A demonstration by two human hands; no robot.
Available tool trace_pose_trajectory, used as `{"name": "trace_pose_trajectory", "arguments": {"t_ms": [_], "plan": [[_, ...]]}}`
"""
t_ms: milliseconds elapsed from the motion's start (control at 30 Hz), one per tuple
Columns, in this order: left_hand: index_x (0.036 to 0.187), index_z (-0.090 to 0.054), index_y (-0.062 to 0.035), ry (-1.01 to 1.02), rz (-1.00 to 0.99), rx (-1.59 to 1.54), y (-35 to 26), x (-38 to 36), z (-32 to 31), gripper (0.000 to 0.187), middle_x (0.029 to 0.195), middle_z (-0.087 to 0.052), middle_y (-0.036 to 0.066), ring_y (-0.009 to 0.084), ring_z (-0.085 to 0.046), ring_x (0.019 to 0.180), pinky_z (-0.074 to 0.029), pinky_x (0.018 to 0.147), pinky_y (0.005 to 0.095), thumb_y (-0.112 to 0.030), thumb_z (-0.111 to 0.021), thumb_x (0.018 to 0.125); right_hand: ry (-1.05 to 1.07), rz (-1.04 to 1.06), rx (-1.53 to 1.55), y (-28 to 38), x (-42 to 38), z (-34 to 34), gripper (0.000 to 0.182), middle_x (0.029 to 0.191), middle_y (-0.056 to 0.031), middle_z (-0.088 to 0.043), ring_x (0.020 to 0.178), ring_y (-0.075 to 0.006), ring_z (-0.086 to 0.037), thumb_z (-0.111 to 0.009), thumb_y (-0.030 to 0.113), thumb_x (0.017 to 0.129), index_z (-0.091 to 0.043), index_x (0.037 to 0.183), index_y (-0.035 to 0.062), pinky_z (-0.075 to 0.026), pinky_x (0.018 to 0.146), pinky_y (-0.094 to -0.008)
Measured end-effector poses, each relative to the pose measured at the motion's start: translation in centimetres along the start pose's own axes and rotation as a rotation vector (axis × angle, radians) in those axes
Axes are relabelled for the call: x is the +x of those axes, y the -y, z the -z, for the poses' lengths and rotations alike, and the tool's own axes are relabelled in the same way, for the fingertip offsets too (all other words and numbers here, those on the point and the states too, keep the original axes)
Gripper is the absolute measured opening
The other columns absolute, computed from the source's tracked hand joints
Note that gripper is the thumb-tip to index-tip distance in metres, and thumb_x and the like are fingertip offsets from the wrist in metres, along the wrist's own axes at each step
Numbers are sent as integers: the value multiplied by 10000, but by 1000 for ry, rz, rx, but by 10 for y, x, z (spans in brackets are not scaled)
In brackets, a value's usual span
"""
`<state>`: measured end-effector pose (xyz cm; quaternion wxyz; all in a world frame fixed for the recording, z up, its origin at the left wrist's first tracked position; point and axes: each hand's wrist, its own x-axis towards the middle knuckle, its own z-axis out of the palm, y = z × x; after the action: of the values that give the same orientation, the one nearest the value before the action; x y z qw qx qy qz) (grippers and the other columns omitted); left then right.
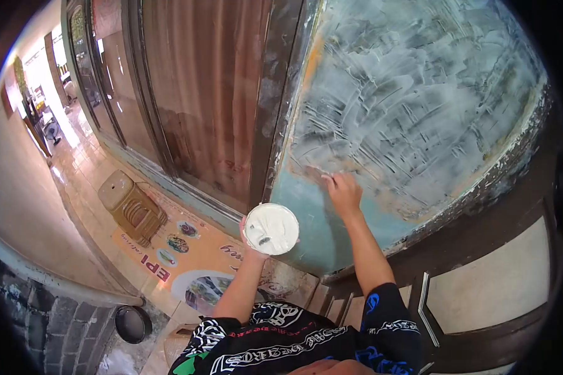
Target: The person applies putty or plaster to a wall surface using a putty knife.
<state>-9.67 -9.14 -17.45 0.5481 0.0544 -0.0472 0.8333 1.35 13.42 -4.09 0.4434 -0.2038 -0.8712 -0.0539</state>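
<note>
My left hand (251, 252) supports a round tub (272, 229) of thick white putty from below and the side. The putty surface is smeared, with a dark mark in it. My right hand (345, 196) is closed in a grip against the wall, on what looks like a putty knife (314, 173); its thin blade is hard to make out. Around it, the wall (413, 106) carries grey-white streaky putty strokes above. Below the hand, bare pale green paint (319, 234) shows.
A window with a brown curtain (209, 94) adjoins the wall on the left. Stacked plastic stools (131, 206) stand on an orange printed banner (187, 244). A dark round basin (133, 324) sits lower left, and a brown panelled door (488, 275) is at right.
</note>
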Motion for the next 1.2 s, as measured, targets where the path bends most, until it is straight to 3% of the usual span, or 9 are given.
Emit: {"name": "trace_pose_trajectory", "arguments": {"t_ms": [200,267,300,433,567,800,1000,1133,1200], "plan": [[1414,-519,-180,-17,20,2,16,1,-8,785,1458,-492,149,488,-472,1287,-301,950,844,-702,-450,831,-261,-212,64,-43,18,63,175,734,-93,-628,671,-312,-600,-766,206,832,-657,794,74,-468,588,-422],[1409,-521,-166,28,61,-274,20,1,-6,792,1462,-487,153,489,-473,1285,-303,945,846,-702,-450,831,-217,-201,70,-41,-5,67,172,735,-93,-628,666,-312,-601,-766,196,832,-656,791,71,-467,586,-420],[1401,-530,-168,-39,32,-18,23,4,-2,784,1460,-490,151,484,-477,1283,-307,941,845,-703,-448,834,-174,-194,74,-38,-15,66,169,735,-94,-628,661,-311,-601,-767,186,833,-654,788,68,-467,584,-418],[1418,-508,-169,-181,-18,-44,35,23,16,787,1464,-486,147,482,-476,1285,-310,944,839,-697,-466,835,-77,24,168,-13,-21,23,190,735,-103,-622,679,-310,-612,-750,222,853,-652,774,80,-477,592,-441],[1427,-498,-170,-11,42,17,51,23,-11,788,1474,-476,146,480,-474,1289,-292,962,838,-691,-468,836,-132,-57,36,-43,5,21,194,732,-106,-623,664,-333,-596,-753,205,847,-647,774,61,-460,587,-410],[1426,-505,-177,-146,-93,41,48,23,23,784,1452,-502,143,468,-477,1291,-289,960,843,-694,-455,839,-169,-210,108,-48,-30,60,189,745,-105,-614,669,-322,-592,-752,213,856,-647,778,76,-455,581,-419],[1424,-508,-180,-58,-49,17,57,13,-6,772,1461,-497,135,459,-481,1292,-295,961,841,-690,-441,847,-45,67,243,-23,-12,-11,211,727,-92,-607,675,-326,-596,-744,226,856,-620,769,79,-468,595,-428],[1412,-517,-147,-152,-161,17,50,11,21,754,1442,-515,140,441,-486,1290,-355,1027,734,-663,-444,867,-138,-130,150,-37,13,31,214,718,-92,-602,671,-333,-599,-753,222,840,-610,772,79,-466,597,-457],[1405,-523,-144,124,-50,-159,50,-1,-8,756,1442,-513,142,438,-489,1286,-357,1035,720,-665,-450,863,-287,-254,214,-42,7,47,218,712,-94,-595,669,-330,-597,-757,213,839,-603,764,78,-461,586,-454]]}}
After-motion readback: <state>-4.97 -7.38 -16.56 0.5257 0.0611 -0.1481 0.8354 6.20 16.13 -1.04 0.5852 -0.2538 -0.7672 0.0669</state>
